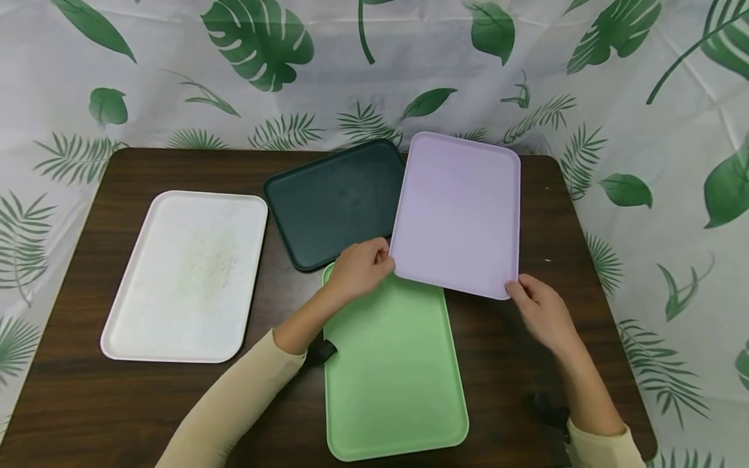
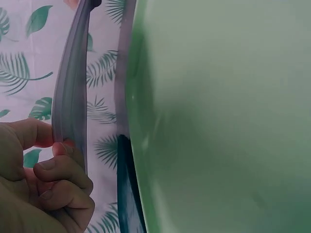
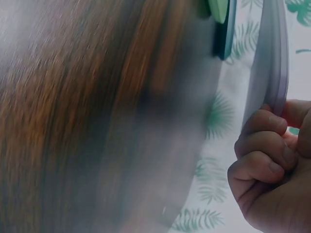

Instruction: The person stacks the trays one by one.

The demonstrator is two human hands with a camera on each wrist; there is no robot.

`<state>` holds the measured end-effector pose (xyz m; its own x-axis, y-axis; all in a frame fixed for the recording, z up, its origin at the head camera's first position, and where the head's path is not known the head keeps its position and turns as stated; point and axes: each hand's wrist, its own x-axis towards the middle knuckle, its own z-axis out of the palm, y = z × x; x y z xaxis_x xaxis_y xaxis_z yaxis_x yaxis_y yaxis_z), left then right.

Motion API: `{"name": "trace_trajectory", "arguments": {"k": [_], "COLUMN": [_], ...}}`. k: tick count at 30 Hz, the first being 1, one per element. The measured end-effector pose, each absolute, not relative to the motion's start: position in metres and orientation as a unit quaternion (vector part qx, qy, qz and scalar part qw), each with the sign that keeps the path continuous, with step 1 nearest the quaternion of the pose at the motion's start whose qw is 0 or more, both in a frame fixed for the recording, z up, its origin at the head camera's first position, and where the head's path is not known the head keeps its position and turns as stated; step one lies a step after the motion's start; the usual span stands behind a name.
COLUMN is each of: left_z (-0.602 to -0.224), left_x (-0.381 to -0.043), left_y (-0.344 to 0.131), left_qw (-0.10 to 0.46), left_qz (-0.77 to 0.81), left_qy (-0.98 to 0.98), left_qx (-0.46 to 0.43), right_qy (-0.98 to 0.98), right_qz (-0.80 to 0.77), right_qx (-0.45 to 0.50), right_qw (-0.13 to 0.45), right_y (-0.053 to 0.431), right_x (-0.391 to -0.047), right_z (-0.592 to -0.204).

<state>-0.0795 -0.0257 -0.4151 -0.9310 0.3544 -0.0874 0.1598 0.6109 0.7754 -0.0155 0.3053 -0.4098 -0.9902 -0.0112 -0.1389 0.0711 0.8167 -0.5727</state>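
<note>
Lilac tray [image 1: 459,214]: held above the table [image 1: 491,370], near corners pinched by left hand [image 1: 359,266] and right hand [image 1: 541,309]. Green tray [image 1: 394,370]: partly beneath. Dark green tray [image 1: 339,201]: alongside; from here I cannot judge contact. Hazard: with only near corners gripped, a slipping pinch could drop lilac onto green.

White leaf-print cloth [image 1: 398,71] shows behind and beside a wood-grain table [image 1: 497,383].
</note>
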Motion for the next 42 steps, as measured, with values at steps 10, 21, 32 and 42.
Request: {"name": "trace_trajectory", "arguments": {"k": [10,21,32,42], "left_z": [-0.419,-0.421,-0.425,-0.424], "left_x": [-0.055,-0.027,-0.011,0.003], "left_y": [-0.057,-0.088,-0.107,-0.117], "left_qw": [0.105,0.192,0.261,0.27], "left_qz": [0.444,0.489,0.531,0.555], "left_qy": [0.88,0.842,0.795,0.77], "left_qx": [0.131,0.119,0.132,0.161], "right_qy": [0.949,0.94,0.927,0.907], "right_qz": [-0.308,-0.326,-0.355,-0.388], "right_qx": [-0.02,-0.053,-0.066,-0.089], "right_qw": [0.065,0.088,0.1,0.14], "right_y": [0.285,0.264,0.259,0.262], "right_x": [-0.015,-0.008,0.009,0.023], "right_z": [-0.411,-0.414,-0.422,-0.421]}}
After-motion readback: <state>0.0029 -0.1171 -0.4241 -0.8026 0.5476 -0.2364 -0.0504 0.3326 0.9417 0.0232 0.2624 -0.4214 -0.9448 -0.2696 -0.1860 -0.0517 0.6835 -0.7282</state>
